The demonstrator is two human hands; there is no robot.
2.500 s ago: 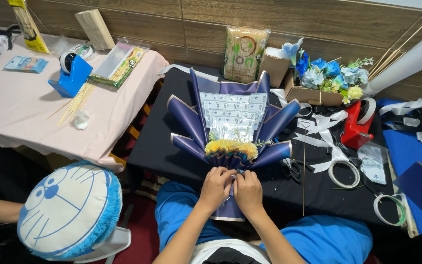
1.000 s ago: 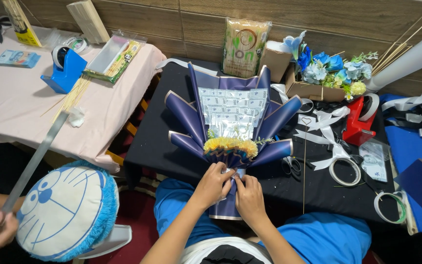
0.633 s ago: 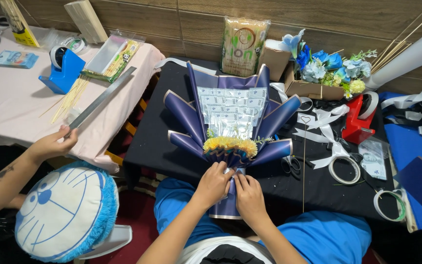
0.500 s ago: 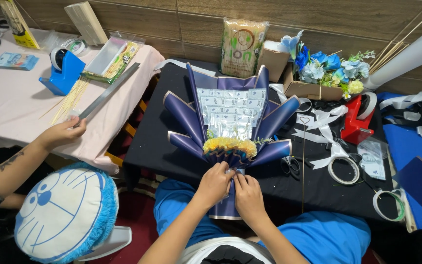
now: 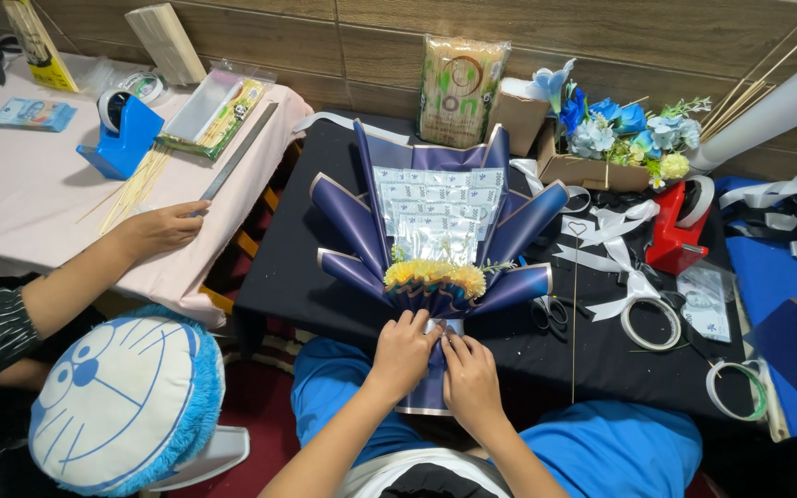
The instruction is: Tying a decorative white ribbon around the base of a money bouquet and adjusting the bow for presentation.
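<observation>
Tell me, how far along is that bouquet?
Mostly built, it seems. The navy wrapping is already fanned around the folded notes, with yellow flowers at the base. The left hand and right hand pinch the handle together. No bow shows on it yet; the white ribbon lies loose on the black table.

Wood-panelled wall (image 5: 260,37) behind two tables — pink (image 5: 20,198), black (image 5: 297,286).
</observation>
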